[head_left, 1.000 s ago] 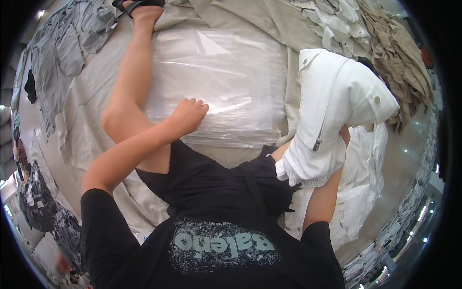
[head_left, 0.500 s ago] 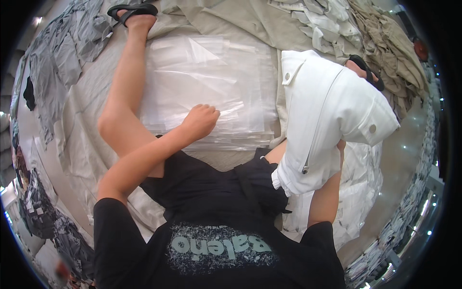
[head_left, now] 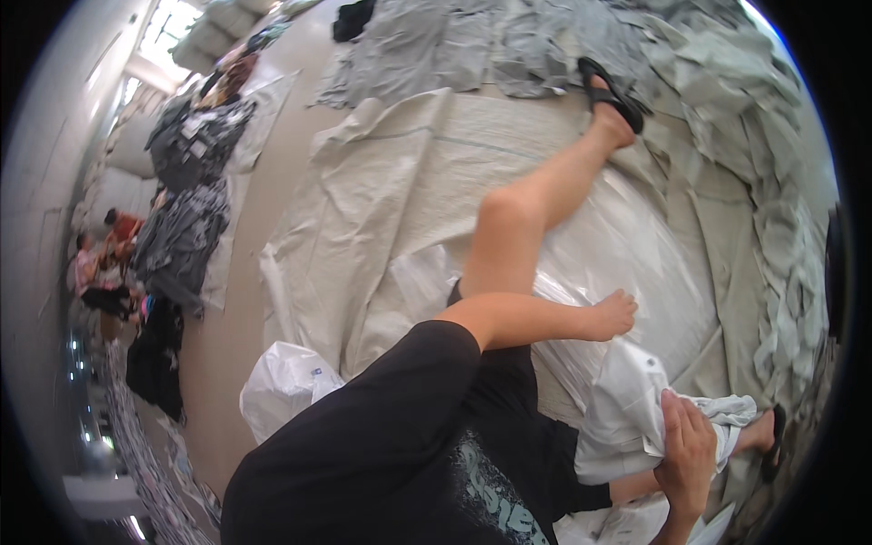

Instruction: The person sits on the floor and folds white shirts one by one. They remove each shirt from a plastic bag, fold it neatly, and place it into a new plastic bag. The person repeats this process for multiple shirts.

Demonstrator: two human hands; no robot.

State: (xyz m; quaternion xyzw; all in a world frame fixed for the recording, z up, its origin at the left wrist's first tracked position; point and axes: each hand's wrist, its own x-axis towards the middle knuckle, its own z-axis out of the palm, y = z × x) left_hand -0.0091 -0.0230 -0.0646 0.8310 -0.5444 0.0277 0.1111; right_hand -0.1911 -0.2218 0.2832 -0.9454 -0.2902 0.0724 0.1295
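We have a white garment (head_left: 618,422) in the lap, towards the lower right, over the right leg, crumpled, with a round snap near its upper corner. Right hand (head_left: 688,447) is on it, fingers bent and closed on a fold of the fabric; thumb hidden from us. Left hand (head_left: 614,315) sits at the garment's top corner, fingers curled in; we cannot tell whether it pinches the cloth or only rests near it. Beyond the left hand we see a stack of clear plastic bags (head_left: 636,245), flat on a beige sheet (head_left: 400,182), partly behind the left leg (head_left: 509,218). A white plastic bag (head_left: 282,386) lies just left of the black shirt (head_left: 363,427). We get black sandals (head_left: 622,102) on both feet. Grey clothes (head_left: 409,59) spread along the top, dark clothes (head_left: 186,218) heaped at left. Two other people (head_left: 100,263) are far left, small; we can't make out their hands.
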